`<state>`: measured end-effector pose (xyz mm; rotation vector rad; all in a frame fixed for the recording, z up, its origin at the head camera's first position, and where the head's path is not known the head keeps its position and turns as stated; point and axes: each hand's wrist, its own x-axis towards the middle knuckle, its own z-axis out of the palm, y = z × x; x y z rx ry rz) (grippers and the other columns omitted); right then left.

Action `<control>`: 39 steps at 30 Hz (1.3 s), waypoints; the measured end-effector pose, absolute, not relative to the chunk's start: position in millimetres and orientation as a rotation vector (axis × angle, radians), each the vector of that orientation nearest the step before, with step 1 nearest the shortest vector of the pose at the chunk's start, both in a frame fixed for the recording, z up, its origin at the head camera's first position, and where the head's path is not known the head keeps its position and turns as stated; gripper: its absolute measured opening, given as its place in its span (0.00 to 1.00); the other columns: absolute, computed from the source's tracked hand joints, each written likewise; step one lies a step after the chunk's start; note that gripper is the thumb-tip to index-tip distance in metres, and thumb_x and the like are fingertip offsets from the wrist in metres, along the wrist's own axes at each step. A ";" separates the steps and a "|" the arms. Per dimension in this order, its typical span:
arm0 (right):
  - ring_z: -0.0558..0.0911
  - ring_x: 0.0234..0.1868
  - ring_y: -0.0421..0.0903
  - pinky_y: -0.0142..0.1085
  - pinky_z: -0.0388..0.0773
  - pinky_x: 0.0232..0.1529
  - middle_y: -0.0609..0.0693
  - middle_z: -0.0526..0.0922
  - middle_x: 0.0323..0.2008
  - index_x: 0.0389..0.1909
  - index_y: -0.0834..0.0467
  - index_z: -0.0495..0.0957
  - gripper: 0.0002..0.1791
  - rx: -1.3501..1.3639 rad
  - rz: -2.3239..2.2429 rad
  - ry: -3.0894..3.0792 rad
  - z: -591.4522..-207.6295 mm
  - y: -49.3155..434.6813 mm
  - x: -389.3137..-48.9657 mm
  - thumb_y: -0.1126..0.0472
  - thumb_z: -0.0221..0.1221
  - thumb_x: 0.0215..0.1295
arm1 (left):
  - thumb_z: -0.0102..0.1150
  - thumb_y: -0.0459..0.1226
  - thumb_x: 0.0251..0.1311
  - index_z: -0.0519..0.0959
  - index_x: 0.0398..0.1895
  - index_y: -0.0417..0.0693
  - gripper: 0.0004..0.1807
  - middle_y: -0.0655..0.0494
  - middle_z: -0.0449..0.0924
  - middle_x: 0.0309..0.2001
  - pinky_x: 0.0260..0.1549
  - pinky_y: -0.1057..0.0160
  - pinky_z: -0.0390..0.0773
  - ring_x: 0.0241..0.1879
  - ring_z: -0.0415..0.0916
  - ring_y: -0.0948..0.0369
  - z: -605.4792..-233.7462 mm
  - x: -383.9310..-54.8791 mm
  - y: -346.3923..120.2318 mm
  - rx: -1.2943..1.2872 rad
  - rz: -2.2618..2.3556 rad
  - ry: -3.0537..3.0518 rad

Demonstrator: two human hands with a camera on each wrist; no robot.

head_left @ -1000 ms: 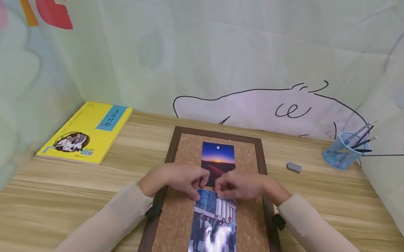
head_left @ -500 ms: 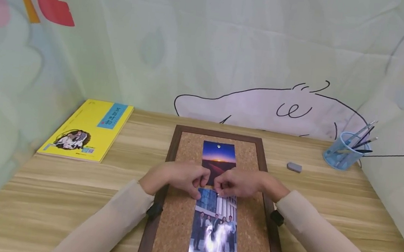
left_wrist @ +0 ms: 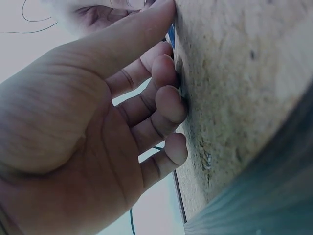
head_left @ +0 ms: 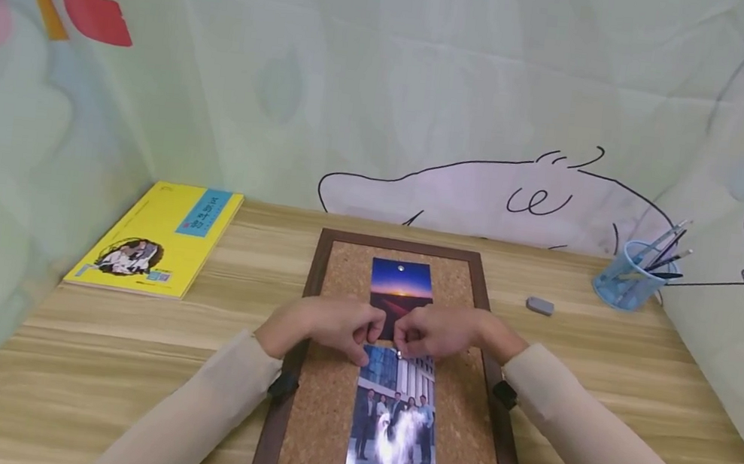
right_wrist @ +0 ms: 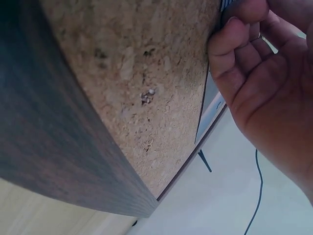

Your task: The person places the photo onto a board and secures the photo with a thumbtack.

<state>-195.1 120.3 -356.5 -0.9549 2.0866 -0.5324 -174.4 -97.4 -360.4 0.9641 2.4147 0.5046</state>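
Observation:
A dark-framed cork board (head_left: 324, 424) lies on the table and bears two photos. The upper one, a sunset photo (head_left: 401, 280), has a silver pushpin (head_left: 401, 268) at its top. Below it lies a group photo (head_left: 396, 408) of people before a building. My left hand (head_left: 338, 327) rests at that photo's top left corner, thumb tip on it; in the left wrist view its loosely bent fingers (left_wrist: 171, 105) touch the cork. My right hand (head_left: 439, 331) pinches a small shiny pushpin (head_left: 398, 354) at the group photo's top edge. The fingertips partly hide this pin.
A yellow book (head_left: 156, 240) lies at the left of the wooden table (head_left: 127, 357). To the right are a grey eraser (head_left: 540, 305) and a blue mesh pen cup (head_left: 627, 278) with several pens. A printed cloth (head_left: 399, 99) stands behind the table.
My right wrist has shifted slightly, and the pin by its fingertips shows more plainly. The left hand and both photos keep their places on the board.

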 end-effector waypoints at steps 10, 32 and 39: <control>0.74 0.25 0.41 0.32 0.70 0.26 0.46 0.76 0.28 0.37 0.55 0.75 0.05 -0.879 -0.570 2.104 -357.8 118.4 -195.3 0.62 0.53 0.76 | 0.73 0.38 0.57 0.74 0.36 0.50 0.14 0.59 0.72 0.27 0.28 0.66 0.67 0.27 0.68 0.64 -359.8 -173.4 -98.3 0.953 0.540 2.382; 0.76 0.23 0.41 0.30 0.72 0.24 0.47 0.80 0.28 0.36 0.56 0.75 0.05 -0.860 -0.486 2.173 -356.5 108.7 -194.1 0.60 0.57 0.74 | 0.73 0.38 0.57 0.74 0.35 0.50 0.14 0.58 0.73 0.27 0.28 0.66 0.68 0.27 0.69 0.64 -360.0 -175.3 -99.6 0.958 0.529 2.381; 0.77 0.26 0.40 0.30 0.73 0.26 0.47 0.79 0.29 0.35 0.55 0.76 0.06 -0.832 -0.428 2.248 -355.8 105.5 -190.7 0.59 0.60 0.72 | 0.73 0.38 0.57 0.74 0.35 0.50 0.14 0.58 0.73 0.27 0.28 0.66 0.68 0.27 0.69 0.64 -360.0 -176.5 -98.6 0.967 0.531 2.379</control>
